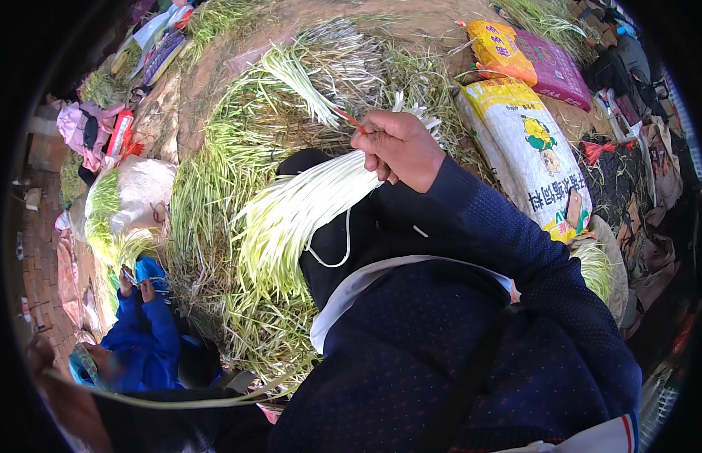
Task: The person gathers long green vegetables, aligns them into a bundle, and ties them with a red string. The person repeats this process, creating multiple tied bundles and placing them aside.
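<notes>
In the upper middle, my right hand (405, 147) grips a bundle of pale, blanched chives (305, 209) near its white stem ends. The leaves fan down to the left over my dark trouser leg. A thin red strip (349, 120) sticks out from between my thumb and fingers. My left hand (45, 359) is at the lower left rim, blurred and partly cut off. It appears to pinch one long chive leaf (215, 403), which stretches towards the middle. A smaller pale bunch (297, 79) lies beyond my right hand. One bent stalk (346, 243) dangles over my trousers.
A large heap of green leaves and stalks (209, 187) spreads before me. Printed woven sacks (518, 153) lie on the right. A co-worker in a blue jacket (141, 334) sits lower left, near a white sack (141, 192). Another person (623, 62) is at the upper right.
</notes>
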`<state>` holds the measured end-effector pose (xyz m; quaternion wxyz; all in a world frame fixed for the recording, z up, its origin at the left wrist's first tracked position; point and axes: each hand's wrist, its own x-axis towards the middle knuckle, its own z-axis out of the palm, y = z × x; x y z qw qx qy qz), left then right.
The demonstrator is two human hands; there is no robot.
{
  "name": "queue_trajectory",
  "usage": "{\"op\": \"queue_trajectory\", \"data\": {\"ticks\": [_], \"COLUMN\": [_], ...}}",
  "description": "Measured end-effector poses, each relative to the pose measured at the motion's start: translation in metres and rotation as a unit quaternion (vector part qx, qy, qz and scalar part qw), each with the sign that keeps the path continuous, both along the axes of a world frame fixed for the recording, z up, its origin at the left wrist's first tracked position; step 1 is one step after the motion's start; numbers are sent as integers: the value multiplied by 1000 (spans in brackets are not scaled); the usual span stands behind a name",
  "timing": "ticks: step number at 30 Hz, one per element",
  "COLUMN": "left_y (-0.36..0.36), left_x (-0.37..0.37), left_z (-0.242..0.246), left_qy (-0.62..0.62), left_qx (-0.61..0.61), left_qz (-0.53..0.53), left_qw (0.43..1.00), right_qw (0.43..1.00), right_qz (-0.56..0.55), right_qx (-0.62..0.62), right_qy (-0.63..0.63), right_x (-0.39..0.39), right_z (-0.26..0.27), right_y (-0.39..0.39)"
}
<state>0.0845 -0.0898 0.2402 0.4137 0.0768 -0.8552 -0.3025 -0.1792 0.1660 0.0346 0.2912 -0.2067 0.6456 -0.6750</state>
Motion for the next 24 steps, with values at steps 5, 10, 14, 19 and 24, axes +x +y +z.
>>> {"op": "queue_trajectory", "data": {"ticks": [5,10,14,19,24], "left_y": [68,108,120,118,123], "left_x": [-92,-131,-134,-139,-144], "left_z": [-100,-208,-225,-232,-237], "left_qy": [-141,-197,-194,-194,-188], "left_qx": [99,67,39,25,17], "left_qz": [-150,-183,-141,-107,-76], "left_qw": [974,961,970,975,979], "right_qw": [999,998,998,993,989], "right_qz": [-35,-64,-54,-53,-40], "right_qx": [16,-6,-1,-6,-36], "right_qy": [-5,-2,23,107,139], "right_x": [3,3,3,11,16], "right_z": [-6,-20,-25,-23,-26], "right_y": [12,27,37,37,36]}}
